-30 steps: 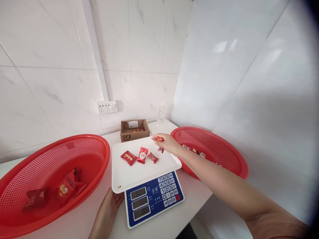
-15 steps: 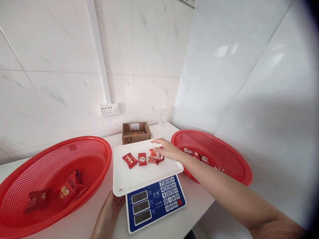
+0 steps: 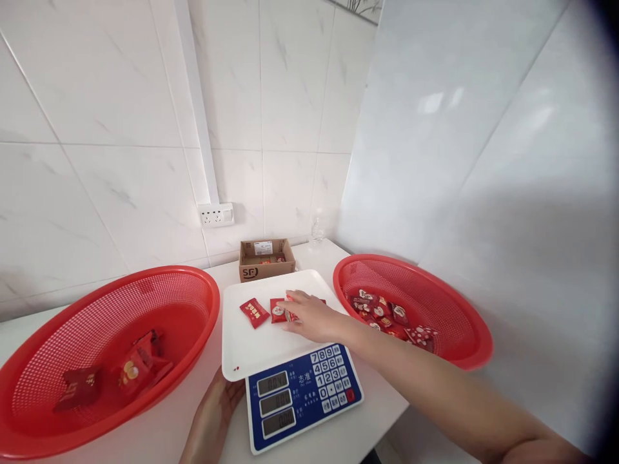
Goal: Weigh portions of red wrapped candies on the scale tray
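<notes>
My right hand (image 3: 316, 317) reaches over the white tray (image 3: 271, 354) of a digital scale, fingers apart and touching small red wrapped packets. One red packet (image 3: 278, 310) shows at my fingertips; others beneath the palm are mostly hidden. Left of them a larger red packet (image 3: 255, 312) lies flat by itself. My left hand (image 3: 220, 403) is beside the scale's blue keypad panel (image 3: 309, 403), under the tray's near left corner, which hides most of its fingers. The panel has three displays and number keys.
A red mesh basket (image 3: 193, 335) on the left holds several red packets. Another red basket (image 3: 464, 322) on the right contains several patterned ones. Behind the tray stands a cardboard box (image 3: 261, 272) with a few packets inside. A clear bottle (image 3: 317, 231) stands near the wall.
My right hand has moved down and slightly left onto the packets, now covering several of them. The top display's figures have changed. My left hand stays by the scale.
</notes>
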`<state>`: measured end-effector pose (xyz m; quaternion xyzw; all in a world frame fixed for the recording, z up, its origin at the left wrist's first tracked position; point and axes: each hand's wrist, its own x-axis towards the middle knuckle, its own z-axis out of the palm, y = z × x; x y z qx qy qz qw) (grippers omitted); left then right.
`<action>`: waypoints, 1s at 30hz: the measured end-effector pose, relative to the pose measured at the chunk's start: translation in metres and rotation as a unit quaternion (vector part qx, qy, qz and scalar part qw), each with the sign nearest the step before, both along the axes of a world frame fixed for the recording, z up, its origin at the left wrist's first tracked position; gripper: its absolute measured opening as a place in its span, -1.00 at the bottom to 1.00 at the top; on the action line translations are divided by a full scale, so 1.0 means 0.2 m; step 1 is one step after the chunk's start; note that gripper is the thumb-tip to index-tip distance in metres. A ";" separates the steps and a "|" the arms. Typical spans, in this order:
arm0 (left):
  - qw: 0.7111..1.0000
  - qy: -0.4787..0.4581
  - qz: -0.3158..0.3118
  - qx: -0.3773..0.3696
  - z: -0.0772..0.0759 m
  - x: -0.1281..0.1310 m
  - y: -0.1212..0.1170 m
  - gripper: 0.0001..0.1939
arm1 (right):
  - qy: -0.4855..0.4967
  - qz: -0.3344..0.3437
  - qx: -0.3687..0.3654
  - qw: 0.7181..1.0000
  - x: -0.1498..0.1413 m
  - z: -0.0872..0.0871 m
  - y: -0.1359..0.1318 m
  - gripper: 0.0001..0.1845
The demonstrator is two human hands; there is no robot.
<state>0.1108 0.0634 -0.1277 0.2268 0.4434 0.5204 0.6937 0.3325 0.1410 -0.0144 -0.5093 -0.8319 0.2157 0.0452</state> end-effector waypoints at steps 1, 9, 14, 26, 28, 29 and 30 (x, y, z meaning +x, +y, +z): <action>1.000 0.000 -0.001 0.002 0.00 0.00 0.00 -0.37 | 0.009 0.009 0.005 1.000 -0.03 -0.01 0.00 -0.37; 1.000 -0.004 -0.004 0.002 0.01 0.00 -0.01 -0.34 | -0.008 0.100 -0.008 0.995 -0.16 -0.05 -0.03 -0.38; 1.000 -0.003 0.008 -0.002 -0.01 -0.02 0.00 -0.34 | 0.034 0.077 -0.004 0.996 0.03 0.05 -0.08 -0.40; 0.997 0.013 0.036 -0.065 -0.14 -0.05 0.07 -0.25 | -0.191 -0.274 -0.178 0.926 1.04 -0.02 -0.11 -0.44; 0.995 0.004 0.033 -0.093 -0.16 -0.06 0.08 -0.23 | -0.214 -0.284 -0.208 0.911 1.08 -0.06 -0.12 -0.39; 0.994 0.004 0.040 -0.097 -0.16 -0.06 0.08 -0.23 | -0.221 -0.283 -0.217 0.908 1.08 -0.08 -0.12 -0.37; 0.994 0.006 0.051 -0.093 -0.16 -0.06 0.08 -0.23 | -0.226 -0.280 -0.223 0.906 1.08 -0.10 -0.11 -0.35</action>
